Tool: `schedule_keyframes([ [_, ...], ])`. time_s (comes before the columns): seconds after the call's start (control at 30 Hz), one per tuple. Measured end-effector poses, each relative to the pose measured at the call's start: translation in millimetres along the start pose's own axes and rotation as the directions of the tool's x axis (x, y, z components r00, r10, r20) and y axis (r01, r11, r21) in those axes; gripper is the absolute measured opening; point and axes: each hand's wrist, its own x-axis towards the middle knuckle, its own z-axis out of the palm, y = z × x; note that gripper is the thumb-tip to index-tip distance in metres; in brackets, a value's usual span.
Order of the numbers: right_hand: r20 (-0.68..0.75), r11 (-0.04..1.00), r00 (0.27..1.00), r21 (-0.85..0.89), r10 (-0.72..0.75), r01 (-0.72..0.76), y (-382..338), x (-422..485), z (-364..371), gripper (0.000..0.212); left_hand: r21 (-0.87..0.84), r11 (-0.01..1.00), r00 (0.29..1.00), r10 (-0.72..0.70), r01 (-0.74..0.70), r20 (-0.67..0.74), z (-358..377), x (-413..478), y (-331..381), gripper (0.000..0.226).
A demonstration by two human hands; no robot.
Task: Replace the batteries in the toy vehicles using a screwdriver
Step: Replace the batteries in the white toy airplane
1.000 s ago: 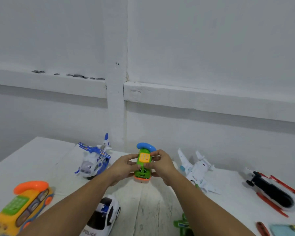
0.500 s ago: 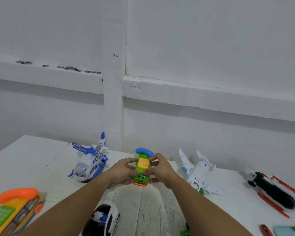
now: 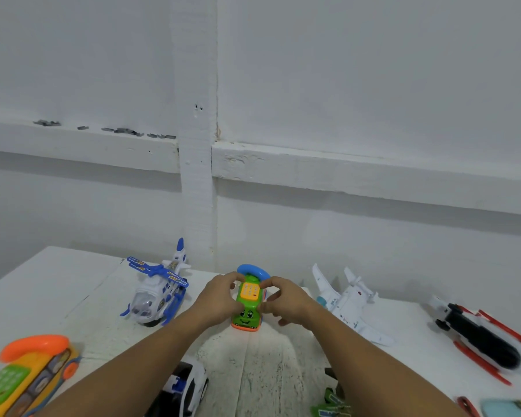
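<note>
Green toy vehicle (image 3: pixel 247 307) stands on the bench (image 3: pixel 73 284), gripped between left hand (image 3: pixel 218 300) and right hand (image 3: pixel 288 299), fingers (image 3: pixel 226 280) of both curled round its sides. Risk: inverting it for battery access may shed the blue handset (image 3: pixel 253 269) perched beyond the fingertips, or knock the helicopter (image 3: pixel 157 293) left of the left hand.

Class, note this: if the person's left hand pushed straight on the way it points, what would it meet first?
The small green plastic toy phone-car with a blue handset, which the left hand is gripping; the right hand grips its other side. Depth beyond is unclear.
</note>
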Motion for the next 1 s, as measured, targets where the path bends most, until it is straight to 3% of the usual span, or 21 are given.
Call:
schedule_keyframes([
  [0.2,-0.067,0.997,0.995,-0.001,-0.079,0.079,6,-15,-32,0.037,0.311,0.945,0.995,0.094,-0.096,0.02,4,-1,21,0.062],
  [0.33,-0.199,0.997,0.977,0.006,-0.08,0.083,24,-28,-66,0.026,0.371,0.909,0.981,0.191,-0.192,0.04,24,2,48,0.051],
  [0.5,-0.344,0.999,0.939,-0.043,-0.014,0.0,64,-45,-100,0.016,0.14,0.953,0.962,0.257,-0.268,0.094,65,8,87,0.035],
  [0.63,-0.384,0.994,0.919,-0.034,0.084,-0.106,97,-56,-111,0.014,-0.061,0.987,0.964,0.159,-0.15,0.211,100,22,106,0.041],
  [0.7,-0.362,0.985,0.917,0.024,0.166,-0.169,108,-61,-111,0.022,-0.145,0.987,0.958,0.103,-0.066,0.268,113,27,110,0.051],
  [0.87,-0.287,0.954,0.914,0.169,0.287,-0.246,119,-66,-102,0.036,-0.131,0.99,0.945,0.092,-0.052,0.315,131,40,115,0.065],
  [1.0,-0.251,0.955,0.922,0.109,0.294,-0.275,127,-64,-93,0.072,-0.174,0.985,0.929,0.049,0.016,0.367,134,49,115,0.065],
])
